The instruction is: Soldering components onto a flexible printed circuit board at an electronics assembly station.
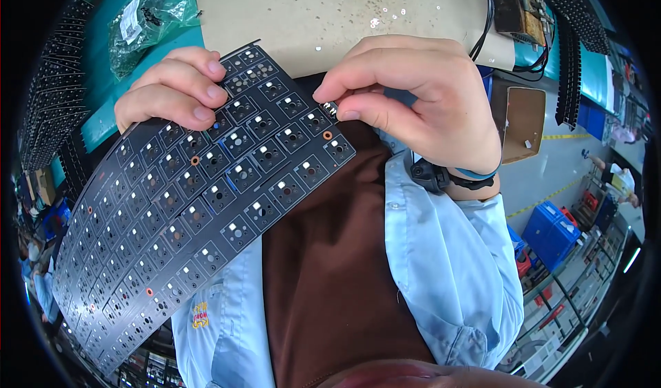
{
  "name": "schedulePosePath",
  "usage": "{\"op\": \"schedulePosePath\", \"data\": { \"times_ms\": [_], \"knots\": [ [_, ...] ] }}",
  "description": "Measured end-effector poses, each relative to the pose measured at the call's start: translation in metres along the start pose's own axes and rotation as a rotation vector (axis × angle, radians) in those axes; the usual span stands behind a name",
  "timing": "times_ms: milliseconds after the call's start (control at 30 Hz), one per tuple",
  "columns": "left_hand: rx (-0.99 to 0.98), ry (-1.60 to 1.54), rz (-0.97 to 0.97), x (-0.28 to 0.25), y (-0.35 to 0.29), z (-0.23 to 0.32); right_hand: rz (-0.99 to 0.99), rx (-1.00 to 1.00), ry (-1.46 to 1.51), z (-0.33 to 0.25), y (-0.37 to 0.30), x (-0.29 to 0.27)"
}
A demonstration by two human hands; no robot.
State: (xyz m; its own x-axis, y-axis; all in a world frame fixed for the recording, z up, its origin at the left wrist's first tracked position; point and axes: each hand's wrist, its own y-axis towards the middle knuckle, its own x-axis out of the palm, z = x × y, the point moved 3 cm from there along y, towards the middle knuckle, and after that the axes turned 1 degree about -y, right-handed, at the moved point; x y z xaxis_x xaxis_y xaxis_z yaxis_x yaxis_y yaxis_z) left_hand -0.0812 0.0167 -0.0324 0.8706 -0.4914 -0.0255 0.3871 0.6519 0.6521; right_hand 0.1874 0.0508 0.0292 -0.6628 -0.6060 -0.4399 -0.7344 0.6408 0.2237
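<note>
A long black keyboard circuit board (231, 155), dotted with round holes and small white parts, is held tilted in front of my chest. My left hand (171, 90) is closed on its far edge, fingers on top; the thumb is hidden beneath. At the board's right end, my right hand (421, 97) pinches with thumb and forefinger around a small silver part (330, 109) on the edge. Whether that part is fixed to the board I cannot tell.
Beyond the board lies a beige work surface (275, 6) with scattered white bits. A clear plastic bag (148, 26) rests on the teal mat at left. Stacked black boards (51, 99) stand far left. A cardboard box (523, 123), black cables (487, 26) and blue crate (551, 233) are right.
</note>
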Motion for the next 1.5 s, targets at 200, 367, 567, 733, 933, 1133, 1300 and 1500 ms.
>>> {"op": "schedulePosePath", "data": {
  "times_ms": [200, 367, 567, 733, 933, 1133, 1300, 1500],
  "knots": [
    [0.016, 0.005, -0.028, -0.002, -0.001, 0.006, -0.050, -0.019, -0.050, -0.005, 0.004, 0.003],
    [0.036, -0.009, -0.039, 0.001, 0.000, 0.001, -0.031, -0.025, -0.054, -0.007, -0.001, 0.001],
    [0.013, 0.012, -0.049, 0.001, -0.002, 0.005, 0.005, -0.043, -0.053, -0.008, -0.001, 0.002],
    [-0.046, 0.076, -0.025, 0.006, 0.003, 0.007, -0.010, -0.007, -0.060, -0.010, 0.000, 0.003],
    [-0.096, 0.080, -0.023, 0.004, 0.001, 0.012, -0.030, 0.005, -0.072, -0.013, 0.003, 0.005],
    [-0.061, 0.068, -0.069, -0.001, 0.002, 0.010, -0.047, -0.007, -0.135, -0.016, 0.005, 0.004],
    [0.034, 0.052, -0.098, -0.005, 0.002, 0.008, -0.051, -0.011, -0.148, -0.018, 0.008, 0.005],
    [0.039, 0.047, -0.111, -0.006, 0.001, 0.006, -0.051, 0.004, -0.158, -0.018, 0.006, 0.005]
  ]
}}
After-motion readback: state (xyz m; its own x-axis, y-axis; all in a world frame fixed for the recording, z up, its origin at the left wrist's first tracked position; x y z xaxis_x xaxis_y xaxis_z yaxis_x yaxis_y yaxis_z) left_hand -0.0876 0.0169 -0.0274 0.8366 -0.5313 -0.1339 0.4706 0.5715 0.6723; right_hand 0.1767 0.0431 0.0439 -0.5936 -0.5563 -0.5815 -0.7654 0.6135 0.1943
